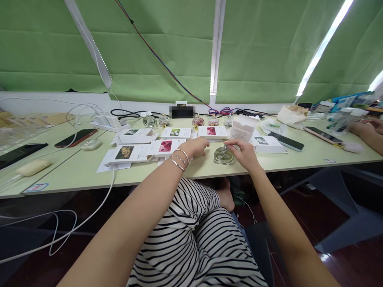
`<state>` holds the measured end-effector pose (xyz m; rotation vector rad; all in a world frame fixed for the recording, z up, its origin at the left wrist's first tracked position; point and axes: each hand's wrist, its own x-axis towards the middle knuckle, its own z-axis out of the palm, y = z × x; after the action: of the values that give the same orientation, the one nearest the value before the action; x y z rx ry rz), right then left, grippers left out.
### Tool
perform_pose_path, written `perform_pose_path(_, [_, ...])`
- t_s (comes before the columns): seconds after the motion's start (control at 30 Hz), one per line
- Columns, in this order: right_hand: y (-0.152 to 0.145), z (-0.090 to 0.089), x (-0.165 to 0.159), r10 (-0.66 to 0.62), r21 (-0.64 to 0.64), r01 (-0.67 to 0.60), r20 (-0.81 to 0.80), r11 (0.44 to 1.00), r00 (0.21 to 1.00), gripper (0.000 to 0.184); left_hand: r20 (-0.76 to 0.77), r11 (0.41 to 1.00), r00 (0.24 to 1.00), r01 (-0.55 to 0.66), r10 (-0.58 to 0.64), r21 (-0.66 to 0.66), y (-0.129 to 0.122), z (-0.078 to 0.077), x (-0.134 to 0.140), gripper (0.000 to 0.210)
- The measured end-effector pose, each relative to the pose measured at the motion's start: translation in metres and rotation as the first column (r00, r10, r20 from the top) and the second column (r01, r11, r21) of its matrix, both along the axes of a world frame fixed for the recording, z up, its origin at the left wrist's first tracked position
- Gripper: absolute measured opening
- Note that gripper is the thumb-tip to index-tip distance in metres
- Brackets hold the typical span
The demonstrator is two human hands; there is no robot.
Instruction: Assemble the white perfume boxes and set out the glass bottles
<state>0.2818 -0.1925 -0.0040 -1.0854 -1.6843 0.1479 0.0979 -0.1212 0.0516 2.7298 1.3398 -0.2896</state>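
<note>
My right hand (244, 154) pinches the top of a round, clear glass perfume bottle (224, 156) near the table's front edge. The bottle stands upright and holds pale liquid. My left hand (196, 148), with bracelets on its wrist, hovers left of the bottle; its fingers are loosely bent and apart, with nothing seen in them. Just beyond it lies a white box with a pink flower picture (212, 131). Another white box with a red-pink picture (165, 146) is left of that hand. Behind my right hand rises a printed white flap (241, 130).
Several round glass bottles (198, 121) line the back. More white boxes (128, 153) lie at left, one at right (267, 142). Phones (285, 141), a power strip (106, 121) and cables surround them. Another person's hand (363, 126) is at far right.
</note>
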Motion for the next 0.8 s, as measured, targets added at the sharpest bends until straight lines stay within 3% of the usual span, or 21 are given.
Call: perform_pose_path(0.8, [-0.0035,0.0033,-0.0014,-0.05,0.068,0.04,0.149,0.997,0.988,0.017,-0.004,1.0,1.0,-0.006,0.006,-0.016,0.0001,0.0003,0.0008,0.053])
